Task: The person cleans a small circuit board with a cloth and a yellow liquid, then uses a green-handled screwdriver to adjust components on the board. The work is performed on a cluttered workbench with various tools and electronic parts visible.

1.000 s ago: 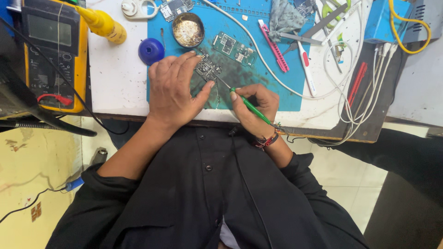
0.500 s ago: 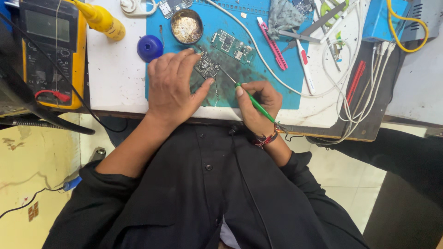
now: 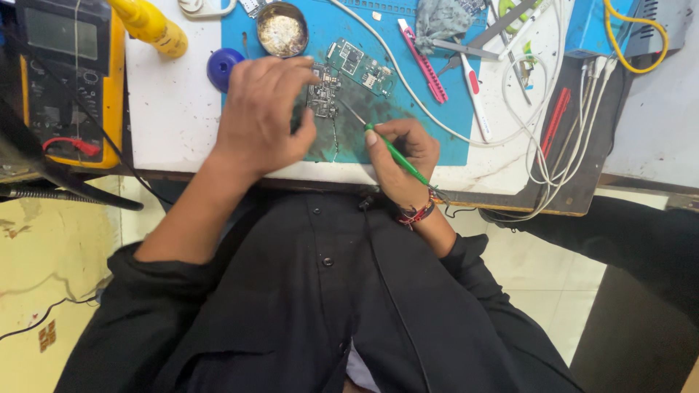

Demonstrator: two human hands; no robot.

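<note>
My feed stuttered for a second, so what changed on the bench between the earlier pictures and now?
Very little. The left hand still presses down on the small circuit board, and the right hand still holds the green-handled tool like a pen, its metal tip pointing at the board; the handle tilted only slightly. The tin, blue cap and yellow meter stayed put; only the view shifted a bit.

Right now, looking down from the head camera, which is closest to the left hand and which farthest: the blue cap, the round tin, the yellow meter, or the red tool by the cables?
From the left hand:
1. Blue cap, just beyond the fingers, on the white table.
2. Round tin, farther up, on the blue mat.
3. Yellow meter, far out to the left.
4. Red tool, far right, by the cables.
</note>
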